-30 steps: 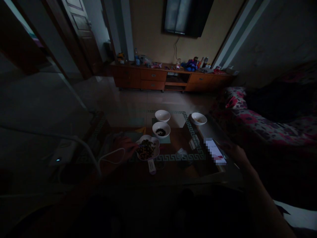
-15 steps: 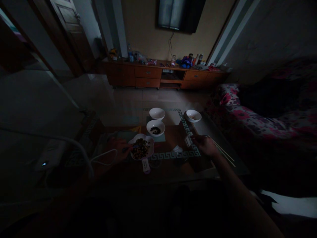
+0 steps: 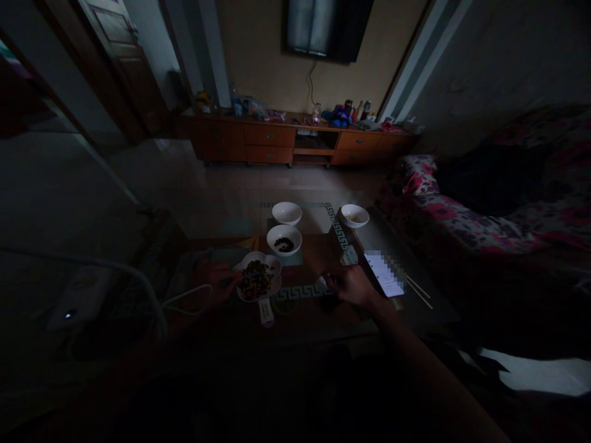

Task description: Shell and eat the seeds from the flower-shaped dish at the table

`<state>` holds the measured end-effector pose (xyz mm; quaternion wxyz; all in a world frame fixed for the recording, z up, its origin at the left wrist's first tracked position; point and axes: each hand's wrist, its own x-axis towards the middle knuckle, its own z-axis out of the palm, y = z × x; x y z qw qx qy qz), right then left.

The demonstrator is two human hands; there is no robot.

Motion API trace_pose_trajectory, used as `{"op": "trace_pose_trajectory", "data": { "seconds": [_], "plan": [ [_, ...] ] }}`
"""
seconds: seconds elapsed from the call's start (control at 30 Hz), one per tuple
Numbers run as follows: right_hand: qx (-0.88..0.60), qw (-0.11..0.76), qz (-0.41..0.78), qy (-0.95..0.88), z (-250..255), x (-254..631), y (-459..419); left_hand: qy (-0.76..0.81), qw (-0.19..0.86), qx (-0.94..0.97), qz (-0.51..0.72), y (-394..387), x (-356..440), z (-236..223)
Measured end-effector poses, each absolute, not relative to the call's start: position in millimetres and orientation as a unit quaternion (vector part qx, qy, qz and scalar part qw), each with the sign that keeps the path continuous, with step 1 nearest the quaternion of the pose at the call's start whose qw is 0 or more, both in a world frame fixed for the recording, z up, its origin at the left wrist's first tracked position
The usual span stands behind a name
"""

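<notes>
My left hand (image 3: 218, 282) is closed on a thin bluish stick whose tip reaches over the flower-shaped white dish (image 3: 276, 284). Small mixed dark and light brown pieces (image 3: 256, 280) fill that dish. My right hand (image 3: 353, 284) has its fingers pinched together at a crumpled white tissue (image 3: 322, 280), which shows at the fingertips. Just behind the dish is a white bowl (image 3: 297, 240) with some dark pieces in it. Another white bowl (image 3: 287, 213) stands behind that one. A third bowl (image 3: 354, 215), at the back right, contains a few pale pieces.
A small white-labelled object (image 3: 266, 312) lies before the dish. Right of my hand are a bright page-like rectangle (image 3: 385, 277), partly blurred, and two chopsticks (image 3: 420, 291). A white cable (image 3: 157, 295) loops near my left arm. A floral sofa (image 3: 443, 209) stands on the right.
My right hand has moved left across the table to the tissue. The bright page-like rectangle now shows where that hand was. My left hand stays at the dish. The view has shifted slightly.
</notes>
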<state>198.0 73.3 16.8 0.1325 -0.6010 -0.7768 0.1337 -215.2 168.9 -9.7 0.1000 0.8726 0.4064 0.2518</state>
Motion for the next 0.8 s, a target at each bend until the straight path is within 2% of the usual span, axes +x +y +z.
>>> {"op": "trace_pose_trajectory", "data": {
  "seconds": [0.3,0.8],
  "plan": [
    [-0.534,0.025,0.128,-0.836,16.1,155.1,64.8,0.432,0.098,0.864,0.237,166.6,-214.0,-2.0],
    [-0.546,0.000,0.133,-0.827,19.9,160.2,68.2,0.434,0.095,0.868,0.222,156.7,-208.5,14.1]
  ]
}}
